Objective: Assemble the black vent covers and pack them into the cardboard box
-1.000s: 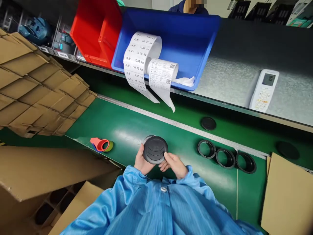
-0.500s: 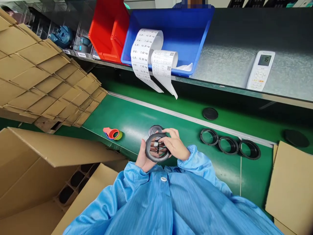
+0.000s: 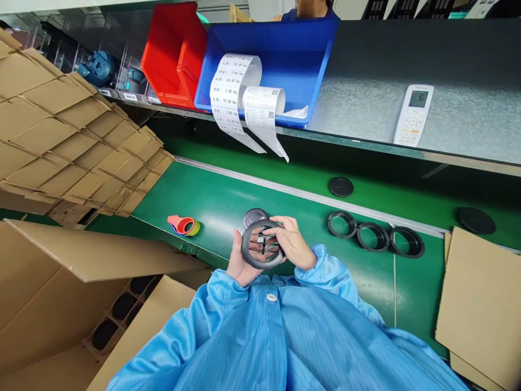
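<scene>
Both hands hold a round black vent part, open side toward the camera, above the green belt. The left hand cups its rim from 7 o'clock; the right hand closes on it from 3 o'clock, fingers curled over the top edge. A second dark disc lies just behind, at 12 o'clock. Three black rings sit in a row at 3 o'clock; a tape dispenser at 9 o'clock.

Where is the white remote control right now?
The white remote control lies on the grey shelf at the upper right of the head view, to the right of the blue bin.
</scene>
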The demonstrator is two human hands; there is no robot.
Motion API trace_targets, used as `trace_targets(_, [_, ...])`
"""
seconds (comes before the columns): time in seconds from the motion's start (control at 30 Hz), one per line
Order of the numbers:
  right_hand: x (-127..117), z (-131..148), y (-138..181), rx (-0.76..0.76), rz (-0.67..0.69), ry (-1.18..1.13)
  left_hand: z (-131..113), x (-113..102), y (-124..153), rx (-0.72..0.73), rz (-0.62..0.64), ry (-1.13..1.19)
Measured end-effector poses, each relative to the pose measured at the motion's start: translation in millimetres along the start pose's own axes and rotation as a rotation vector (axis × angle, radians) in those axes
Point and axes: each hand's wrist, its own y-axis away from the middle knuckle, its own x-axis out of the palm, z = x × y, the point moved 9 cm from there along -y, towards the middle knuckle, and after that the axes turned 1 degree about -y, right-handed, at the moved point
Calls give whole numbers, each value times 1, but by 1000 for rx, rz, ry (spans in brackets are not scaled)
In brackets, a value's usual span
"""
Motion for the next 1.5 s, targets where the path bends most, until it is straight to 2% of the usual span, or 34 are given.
trace_targets(0.13, [-5,0,3,5,-69,-15,-2,2,-3,23,83,-20])
trace_targets(0.2, [-6,0,4,4,-98,-19,-5,-1,-5,27,79,-34])
trace_targets(0.4, [-1,4,4,-72,-87,111,-13,-30,-17,7,-135,-27])
trace_targets(0.53, [-8,2,8,-33,-98,104,-13,-12,-20,-3,-110,14])
trace_targets(0.67, [-24,-12,10,64,-156,31,-8,6,-20,-33,-164,74])
trace_targets(0.8, [-29,-15,11,61,-150,-3,-2,18,-19,-61,-171,84])
trace_targets(1.0, [-32,-11,13,57,-156,11,1,21,-18,-64,-182,69])
trace_targets(1.1, [-29,-8,12,29,-149,85,0,11,-21,-70,-230,57])
trace_targets(1.17, [-17,-2,13,-46,-82,209,-3,-1,-23,-58,-279,45])
trace_targets(1.27, [10,-5,19,-131,123,392,-3,-23,-30,-42,-374,-14])
trace_targets(1.37, [19,-28,25,-13,241,406,16,-35,-41,-143,-470,-112])
trace_targets(1.43, [17,-44,28,106,282,351,38,-30,-47,-257,-475,-150])
trace_targets(1.5, [12,-57,30,181,324,291,59,-16,-52,-363,-427,-184])
